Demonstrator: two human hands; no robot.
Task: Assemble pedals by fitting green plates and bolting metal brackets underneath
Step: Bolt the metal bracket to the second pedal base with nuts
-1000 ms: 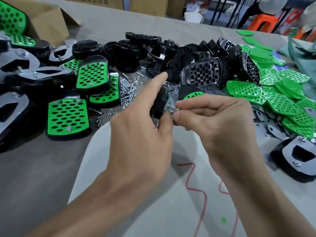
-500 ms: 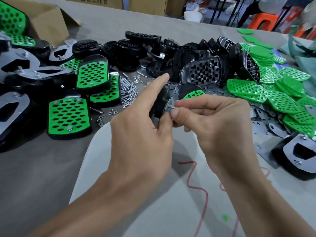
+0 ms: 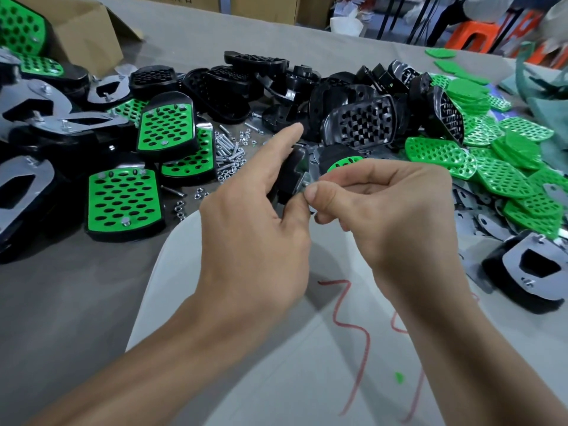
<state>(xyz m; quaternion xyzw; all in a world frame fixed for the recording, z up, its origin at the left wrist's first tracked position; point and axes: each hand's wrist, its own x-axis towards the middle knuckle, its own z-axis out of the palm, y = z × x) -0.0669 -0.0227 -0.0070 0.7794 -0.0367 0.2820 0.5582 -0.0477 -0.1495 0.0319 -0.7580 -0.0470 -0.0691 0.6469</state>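
My left hand (image 3: 255, 229) grips a black pedal (image 3: 292, 173) held on edge above the table, index finger stretched out over its top. A metal bracket edge shows on the pedal's near side. My right hand (image 3: 384, 216) pinches a small silver bolt or nut (image 3: 305, 186) at that bracket with thumb and forefinger. Most of the pedal is hidden behind my left hand. Another pedal with a green plate (image 3: 342, 162) peeks out just behind my right hand.
Finished green-plated pedals (image 3: 123, 202) and bracket-side-up pedals (image 3: 18, 192) lie at left. Loose bolts and nuts (image 3: 229, 152) sit centre-left. Bare black pedals (image 3: 359, 124) pile at the back, green plates (image 3: 504, 167) and metal brackets (image 3: 482, 213) at right. A white sheet (image 3: 276, 364) lies under my arms.
My right thumb and forefinger have shifted slightly left and closed tighter on the small fastener at the bracket. The left hand keeps the pedal almost still.
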